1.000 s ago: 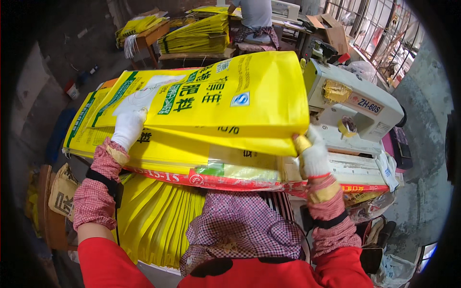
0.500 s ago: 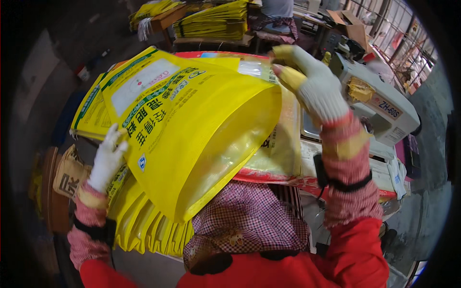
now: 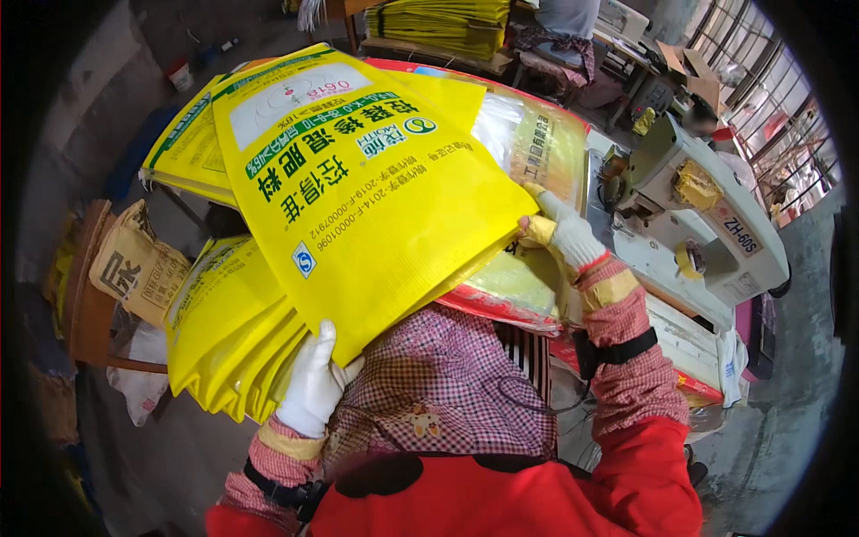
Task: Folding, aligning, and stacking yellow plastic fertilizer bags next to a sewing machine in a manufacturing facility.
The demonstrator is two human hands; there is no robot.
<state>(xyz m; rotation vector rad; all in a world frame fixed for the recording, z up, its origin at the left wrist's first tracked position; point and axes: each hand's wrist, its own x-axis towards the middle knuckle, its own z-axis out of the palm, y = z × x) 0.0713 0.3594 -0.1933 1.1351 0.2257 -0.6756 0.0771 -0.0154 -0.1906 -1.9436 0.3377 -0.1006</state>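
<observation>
A large yellow woven sack (image 3: 385,206) with green and black print lies flat and tilted in front of me, its mouth edge toward me. My right hand (image 3: 565,231), in a white glove with yellowed fingertips, pinches the sack's right corner. My left hand (image 3: 315,380), also in a white glove, holds the near left corner between thumb and fingers; part of its grip is hidden. Beneath and to the left hangs a fanned pile of yellow sacks (image 3: 210,313). Under the held sack, more printed sacks (image 3: 537,161) lie on a red-edged table (image 3: 488,302).
At the right stands a pale industrial sewing machine (image 3: 707,206). A brown paper sack (image 3: 139,259) sits by a wooden stool (image 3: 94,313) at the left. Further back are a stack of yellow sacks (image 3: 438,25) and a seated person (image 3: 565,22). A checked apron (image 3: 438,385) covers my lap.
My right hand has come down onto the sack's right corner. My left hand has moved from its left side to the near corner. The gaping mouth now lies nearly flat.
</observation>
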